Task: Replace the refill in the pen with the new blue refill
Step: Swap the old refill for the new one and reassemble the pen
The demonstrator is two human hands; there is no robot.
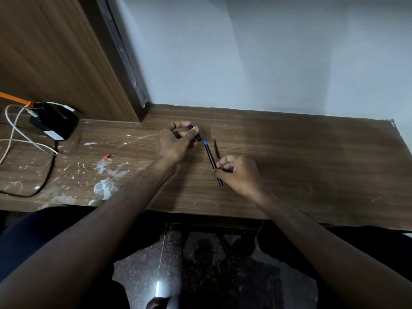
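Fingers (219, 162) pinch pen barrel (211, 159) holding blue refill (204, 142); left fingers (194, 130) pinch cap (196, 132).

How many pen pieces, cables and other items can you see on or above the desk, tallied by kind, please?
Pen pieces: 3 (short piece in left hand, blue-tipped barrel in right hand, thin dark refill on the desk)
Cables: 3 (white, black, orange)
Black box: 1
Small red item: 1
Total: 8

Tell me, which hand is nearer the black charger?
Left. The left hand holds a small pen piece to the right of the charger; the right hand, gripping the pen, sits farther right.
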